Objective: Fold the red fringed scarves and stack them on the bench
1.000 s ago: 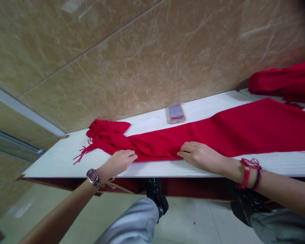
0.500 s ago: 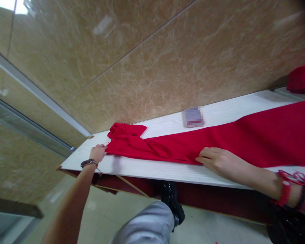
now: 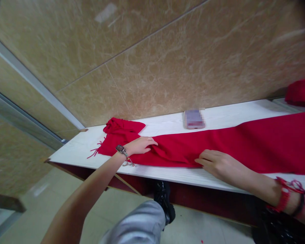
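A long red scarf (image 3: 221, 144) lies lengthwise along a white bench top (image 3: 162, 126), its fringe loose at the left end and part of it bunched beside the wall. My left hand (image 3: 139, 145) rests on the scarf's narrow left part, fingers stretched out over creased cloth. At the near edge my right hand (image 3: 217, 163) has its fingers curled together on the scarf, pinching the fabric near the middle. The right fingertips are partly hidden by the hand.
A phone-like object (image 3: 194, 119), partly blurred, lies behind the scarf by the tiled wall (image 3: 167, 74). More red cloth (image 3: 301, 93) sits at the far right. Below the bench's front edge are a leg in grey trousers (image 3: 139, 222) and a black shoe (image 3: 164, 200).
My left hand has let go of the scarf's fringed left end and moved right onto the cloth. The right hand stays at the near edge. The view has shifted slightly.
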`<state>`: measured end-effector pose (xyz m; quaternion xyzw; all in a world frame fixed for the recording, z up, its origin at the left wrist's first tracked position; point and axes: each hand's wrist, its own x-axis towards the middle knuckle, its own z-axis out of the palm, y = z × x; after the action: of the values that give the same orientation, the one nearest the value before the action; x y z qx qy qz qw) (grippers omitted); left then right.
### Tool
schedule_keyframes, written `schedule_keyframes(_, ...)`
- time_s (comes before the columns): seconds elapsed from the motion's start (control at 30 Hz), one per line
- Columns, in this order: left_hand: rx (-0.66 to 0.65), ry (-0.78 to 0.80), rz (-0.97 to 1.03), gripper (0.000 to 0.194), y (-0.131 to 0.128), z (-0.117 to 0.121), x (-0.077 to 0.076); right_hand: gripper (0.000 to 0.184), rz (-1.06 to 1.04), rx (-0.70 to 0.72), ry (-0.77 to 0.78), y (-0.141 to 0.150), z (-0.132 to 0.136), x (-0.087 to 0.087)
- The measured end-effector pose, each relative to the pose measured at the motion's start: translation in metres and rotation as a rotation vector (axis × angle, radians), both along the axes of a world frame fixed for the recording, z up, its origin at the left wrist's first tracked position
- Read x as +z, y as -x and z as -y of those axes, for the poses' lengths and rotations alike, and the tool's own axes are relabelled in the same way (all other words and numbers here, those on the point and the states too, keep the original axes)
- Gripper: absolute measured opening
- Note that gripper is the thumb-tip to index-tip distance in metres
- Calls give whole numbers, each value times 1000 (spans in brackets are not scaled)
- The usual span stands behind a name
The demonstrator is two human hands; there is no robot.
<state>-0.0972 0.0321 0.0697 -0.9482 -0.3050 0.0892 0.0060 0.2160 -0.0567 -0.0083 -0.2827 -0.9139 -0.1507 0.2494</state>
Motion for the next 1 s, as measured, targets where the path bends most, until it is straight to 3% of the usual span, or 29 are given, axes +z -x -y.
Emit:
schedule_keyframes(0.13,41,-33,-47,18,-6,1,-2,25,1,7,-7,0,0,0)
schedule_keyframes(0.33,124,-151,-126,15,12,-17,4,26,-8,16,-26,0,-1,-2)
schedule_keyframes(0.6,221,-55,-331,18,13,-37,4,23,10,14,-5,0,0,0)
schedule_keyframes(0.8,295,-54,-403,20,40,-38,6,24,-3,9,8,0,0,-2)
schedule_keyframes(0.9,380,-121,-413,12,54,-40,7,26,-12,15,4,0,0,-1)
schedule_keyframes(1.0,434,-207,-374,16,64,-43,12,26,-17,16,-7,0,0,0)
